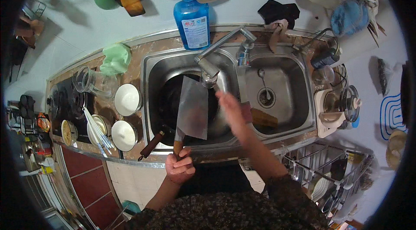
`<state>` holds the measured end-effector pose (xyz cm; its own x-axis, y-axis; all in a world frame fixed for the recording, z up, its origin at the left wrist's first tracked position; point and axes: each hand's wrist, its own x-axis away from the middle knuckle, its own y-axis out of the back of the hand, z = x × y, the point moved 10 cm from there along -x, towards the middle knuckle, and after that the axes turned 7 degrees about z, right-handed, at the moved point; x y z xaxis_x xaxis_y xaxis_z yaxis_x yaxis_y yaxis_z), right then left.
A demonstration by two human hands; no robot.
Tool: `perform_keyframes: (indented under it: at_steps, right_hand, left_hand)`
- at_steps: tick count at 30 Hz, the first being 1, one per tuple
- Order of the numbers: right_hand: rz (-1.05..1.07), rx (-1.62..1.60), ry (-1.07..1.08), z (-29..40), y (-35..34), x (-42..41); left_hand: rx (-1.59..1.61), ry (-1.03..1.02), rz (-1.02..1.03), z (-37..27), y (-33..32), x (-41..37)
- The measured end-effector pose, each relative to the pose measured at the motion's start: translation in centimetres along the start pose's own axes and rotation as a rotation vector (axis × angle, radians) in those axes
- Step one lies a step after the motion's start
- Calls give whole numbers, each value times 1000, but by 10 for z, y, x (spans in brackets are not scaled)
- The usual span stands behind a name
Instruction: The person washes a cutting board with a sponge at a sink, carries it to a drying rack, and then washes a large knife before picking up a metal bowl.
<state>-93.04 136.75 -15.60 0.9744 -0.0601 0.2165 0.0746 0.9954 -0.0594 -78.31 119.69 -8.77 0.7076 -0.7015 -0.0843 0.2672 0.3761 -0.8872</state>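
Note:
My left hand [179,166] is closed round the wooden handle of a cleaver [194,109], whose broad metal blade points away from me over the left sink basin [154,83]. Under the blade a dark wok [167,100] sits in that basin, its wooden handle [152,145] resting over the front rim. Beside the blade, near the faucet head [209,77], is my right hand [230,108], blurred, with nothing plainly seen in it. A reddish sponge or cloth [246,112] lies on the divider just right of that hand.
Left on the counter stand white bowls [127,100], chopsticks [99,132] and a glass pitcher [104,83]. A blue detergent bottle [192,25] stands behind the sink. The right basin [289,100] holds a spoon [265,83] and a yellowish-brown item [264,119]. A metal rack [325,171] is at lower right.

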Motion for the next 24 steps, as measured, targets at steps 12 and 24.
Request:
perform_keyframes:
  at_steps: [12, 24]
  right_hand:
    - [33, 995, 383, 21, -79, 125]
    - [211, -325, -348, -59, -66, 115]
  left_hand:
    - [24, 76, 9, -4, -21, 13]
    - [2, 100, 79, 21, -32, 35]
